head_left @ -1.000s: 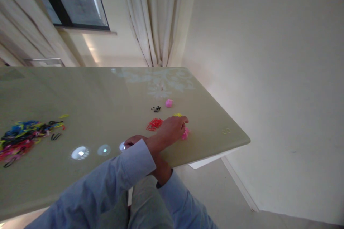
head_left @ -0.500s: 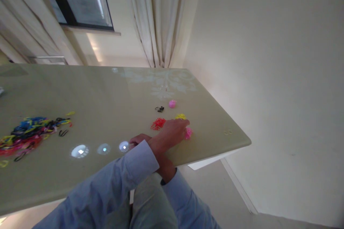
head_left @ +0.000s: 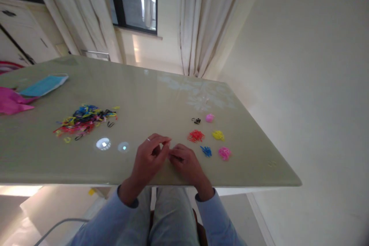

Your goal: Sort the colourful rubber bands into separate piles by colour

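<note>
My left hand [head_left: 150, 157] is over the table's front part, thumb and forefinger closed in a pinch. My right hand [head_left: 186, 162] meets it fingertip to fingertip, its fingers also pinched. Whatever lies between the fingertips is too small to make out. Right of my right hand are small piles of rubber bands: blue [head_left: 206, 151], red [head_left: 196, 135], pink [head_left: 224, 153], yellow [head_left: 218, 135] and black [head_left: 196, 121]. A round pink bundle [head_left: 210, 117] sits beside the black ones. Farther left spreads a mixed heap of coloured bands [head_left: 86, 117].
A blue face mask [head_left: 46, 85] and a bright pink piece [head_left: 13, 102] lie at the table's far left. Two pale bands [head_left: 271, 164] rest near the right corner. The glossy table [head_left: 138, 96] ends close to the wall on the right.
My left hand has drawn back from the yellow and pink piles, where it crossed over my right arm. Both hands now meet at the fingertips. The view has swung left.
</note>
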Motion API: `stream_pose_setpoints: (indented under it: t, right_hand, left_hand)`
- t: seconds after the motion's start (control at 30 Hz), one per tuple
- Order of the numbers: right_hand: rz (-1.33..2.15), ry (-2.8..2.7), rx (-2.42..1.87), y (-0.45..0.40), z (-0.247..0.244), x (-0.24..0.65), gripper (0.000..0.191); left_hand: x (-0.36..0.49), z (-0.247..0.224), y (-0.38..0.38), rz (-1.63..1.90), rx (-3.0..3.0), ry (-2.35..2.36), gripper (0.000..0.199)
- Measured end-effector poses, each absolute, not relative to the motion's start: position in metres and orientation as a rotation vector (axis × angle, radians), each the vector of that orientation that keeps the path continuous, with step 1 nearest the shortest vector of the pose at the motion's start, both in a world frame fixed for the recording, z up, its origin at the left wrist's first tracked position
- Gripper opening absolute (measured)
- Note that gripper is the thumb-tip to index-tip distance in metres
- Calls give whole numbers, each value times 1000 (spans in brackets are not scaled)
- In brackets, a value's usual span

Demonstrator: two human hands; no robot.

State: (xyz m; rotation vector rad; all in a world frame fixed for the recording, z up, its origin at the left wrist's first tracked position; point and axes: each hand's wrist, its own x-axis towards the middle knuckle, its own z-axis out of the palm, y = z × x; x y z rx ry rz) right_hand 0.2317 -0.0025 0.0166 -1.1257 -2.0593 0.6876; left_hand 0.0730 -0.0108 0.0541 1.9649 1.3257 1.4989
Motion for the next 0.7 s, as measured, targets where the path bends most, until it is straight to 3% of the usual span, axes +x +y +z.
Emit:
stream_pose_setpoints:
  t: [0.27,0.53,0.7]
  right_hand:
    - [729,-2014,-1142,-5,24,236,18]
    - [744,-2056,-1290,9,43,216,20]
    - [746,-2159,-1076,23,81,153,21]
  left_hand:
    - [-17,19,-10,1231,1872,1626,17]
    - [-12,25,3,1058,1780,1673,17]
    - [-10,25,0,1033,1767,1676,18]
